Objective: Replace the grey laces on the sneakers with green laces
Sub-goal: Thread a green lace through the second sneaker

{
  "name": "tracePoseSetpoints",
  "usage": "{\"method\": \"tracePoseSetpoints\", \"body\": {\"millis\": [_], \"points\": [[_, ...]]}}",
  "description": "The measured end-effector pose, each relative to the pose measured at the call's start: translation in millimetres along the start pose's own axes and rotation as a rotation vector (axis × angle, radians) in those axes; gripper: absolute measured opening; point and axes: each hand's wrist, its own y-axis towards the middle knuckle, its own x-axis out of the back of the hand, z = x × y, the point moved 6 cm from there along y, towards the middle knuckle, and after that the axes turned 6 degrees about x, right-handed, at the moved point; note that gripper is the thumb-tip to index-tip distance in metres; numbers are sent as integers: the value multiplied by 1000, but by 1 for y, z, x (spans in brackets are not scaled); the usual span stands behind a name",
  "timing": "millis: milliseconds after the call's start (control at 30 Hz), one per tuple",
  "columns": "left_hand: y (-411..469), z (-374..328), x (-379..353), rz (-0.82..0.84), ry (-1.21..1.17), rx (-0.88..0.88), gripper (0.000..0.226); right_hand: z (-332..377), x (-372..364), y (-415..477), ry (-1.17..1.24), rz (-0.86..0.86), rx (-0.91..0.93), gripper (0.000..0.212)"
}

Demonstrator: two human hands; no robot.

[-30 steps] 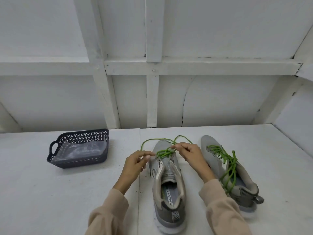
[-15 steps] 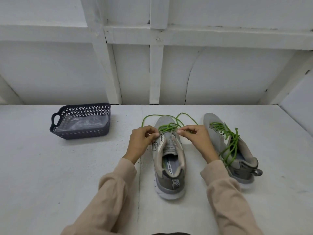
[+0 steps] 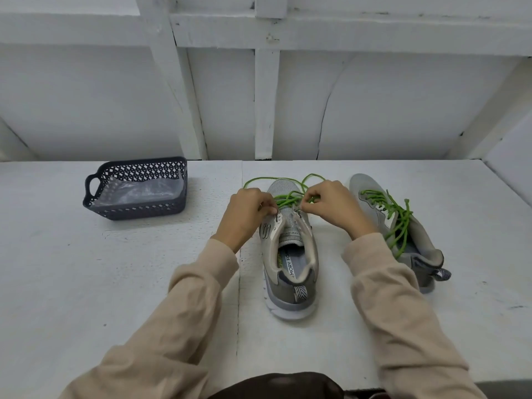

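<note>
Both hands have closed in over the near shoe (image 3: 289, 254), left hand (image 3: 247, 210) and right hand (image 3: 331, 203) each pinching the green lace (image 3: 283, 198) at its lower eyelets, so threading is probably progressing.

Near sneaker (image 3: 289, 254) mid-table (image 3: 86, 283) as landmark – second sneaker (image 3: 403, 234) right of it, basket (image 3: 135, 208) well left, hands (image 3: 247, 211) (image 3: 331, 205) either side of its front, lace (image 3: 288, 197) on top.
</note>
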Motion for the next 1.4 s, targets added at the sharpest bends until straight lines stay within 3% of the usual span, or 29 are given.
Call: {"method": "tracePoseSetpoints", "body": {"millis": [167,367,700,1000,1400], "points": [[3,-4,3,57,19,-11,8,14,-10,10,-130,103,-56,7],[3,-3,5,187,-2,16,16,-2,-12,5,96,105,-152,8],[3,-4,1,89,-44,93,13,-18,-30,-4,441,38,-244,20],[1,10,-1,-6,-143,174,13,-19,-31,-7,421,-48,-249,22],[-4,0,-3,27,35,100,12,-6,-25,-15,172,-124,-250,10]]}}
